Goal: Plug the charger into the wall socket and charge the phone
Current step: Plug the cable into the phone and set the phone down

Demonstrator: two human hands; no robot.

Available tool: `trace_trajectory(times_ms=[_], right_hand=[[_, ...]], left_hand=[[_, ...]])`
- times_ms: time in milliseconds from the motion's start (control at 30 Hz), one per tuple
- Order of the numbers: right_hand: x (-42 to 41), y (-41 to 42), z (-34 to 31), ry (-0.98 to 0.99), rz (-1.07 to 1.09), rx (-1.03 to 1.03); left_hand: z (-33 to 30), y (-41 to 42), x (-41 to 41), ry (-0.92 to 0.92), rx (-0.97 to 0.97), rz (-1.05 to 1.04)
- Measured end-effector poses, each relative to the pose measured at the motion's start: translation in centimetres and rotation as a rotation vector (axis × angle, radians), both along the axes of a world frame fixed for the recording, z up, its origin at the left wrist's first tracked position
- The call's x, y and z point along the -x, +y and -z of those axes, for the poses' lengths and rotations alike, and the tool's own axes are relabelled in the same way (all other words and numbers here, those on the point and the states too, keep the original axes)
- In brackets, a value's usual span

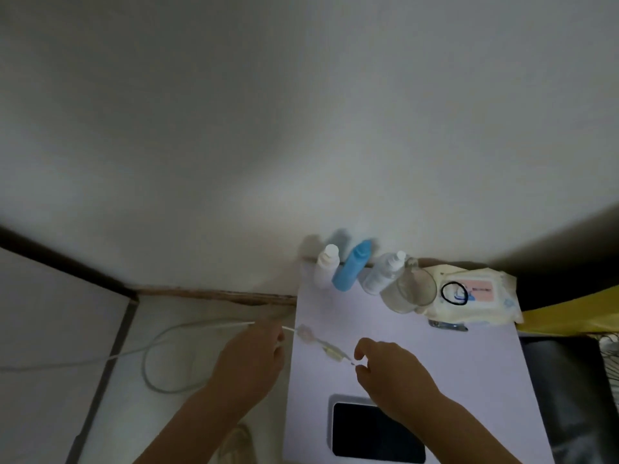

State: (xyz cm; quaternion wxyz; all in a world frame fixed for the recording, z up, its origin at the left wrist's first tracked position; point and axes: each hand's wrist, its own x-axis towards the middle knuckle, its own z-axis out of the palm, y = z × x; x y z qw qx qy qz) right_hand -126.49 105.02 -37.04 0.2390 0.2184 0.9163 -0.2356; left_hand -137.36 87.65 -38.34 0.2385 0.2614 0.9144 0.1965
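Observation:
A white charger cable [160, 336] loops over the floor at the left and runs up to the small white table [469, 363]. My left hand [251, 360] is closed around the cable near the table's left edge. My right hand [388, 373] pinches the cable's connector end [348, 361] between thumb and fingers, just above the tabletop. The phone [371, 430] lies flat, dark screen up, at the table's near edge, partly under my right forearm. No wall socket or charger plug shows in this view.
At the table's back edge stand a white bottle [326, 266], a blue bottle [351, 269], a clear bottle [383, 272] and a glass [410, 289]. A wipes pack [475, 296] with a black hair tie lies at the back right. The plain wall rises behind.

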Motion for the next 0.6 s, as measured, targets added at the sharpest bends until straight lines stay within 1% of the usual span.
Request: trace_trajectory(times_ms=[233, 367, 467, 600], right_hand=[[0.0, 1.1, 7.4, -0.078, 0.056, -0.085], [-0.1, 1.0, 10.7, -0.075, 0.038, -0.095], [0.0, 0.5, 12.7, -0.025, 0.000, -0.087], [-0.1, 0.0, 14.3, 0.114, 0.004, -0.101]], left_hand=[[7.5, 2.7, -0.9, -0.044, 0.056, 0.112], [10.1, 4.8, -2.1, 0.014, 0.049, 0.176], [11.5, 6.0, -2.7, 0.086, 0.043, 0.234], [12.9, 6.6, -2.8, 0.154, 0.101, 0.308]])
